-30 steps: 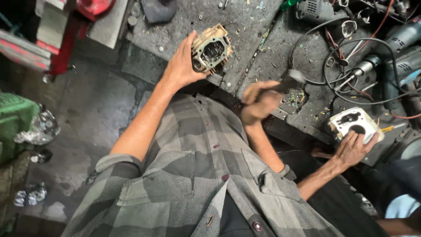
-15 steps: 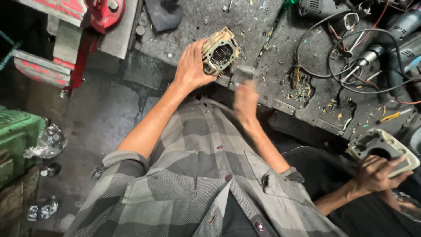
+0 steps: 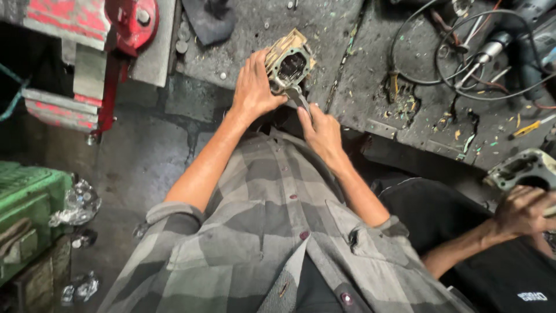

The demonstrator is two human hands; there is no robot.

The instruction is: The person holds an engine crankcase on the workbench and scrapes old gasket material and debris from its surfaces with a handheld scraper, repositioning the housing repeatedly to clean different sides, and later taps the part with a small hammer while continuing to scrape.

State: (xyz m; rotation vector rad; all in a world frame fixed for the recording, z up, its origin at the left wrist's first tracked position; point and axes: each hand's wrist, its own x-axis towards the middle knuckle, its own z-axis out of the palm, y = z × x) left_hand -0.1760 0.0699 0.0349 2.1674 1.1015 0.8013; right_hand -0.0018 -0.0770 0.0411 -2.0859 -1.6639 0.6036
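My left hand [image 3: 253,87] grips a pale, dirty metal cylinder block [image 3: 289,61] with a round bore, holding it at the front edge of a grimy workbench [image 3: 353,87]. My right hand [image 3: 320,130] sits just below the block and is closed around a thin metal tool [image 3: 299,98] whose tip touches the block's lower side. Both forearms reach out from grey checked sleeves.
A red bench vise [image 3: 119,35] stands at the left of the bench. Cables and power tools [image 3: 492,49] lie at the back right. A co-worker's hand [image 3: 524,210] holds another pale metal housing [image 3: 521,168] at the right. A green crate [image 3: 26,214] sits on the floor at left.
My right hand has dropped from above the bench to the block's lower edge, tool against it. The co-worker's hand with its housing has moved down and right. The view has shifted.
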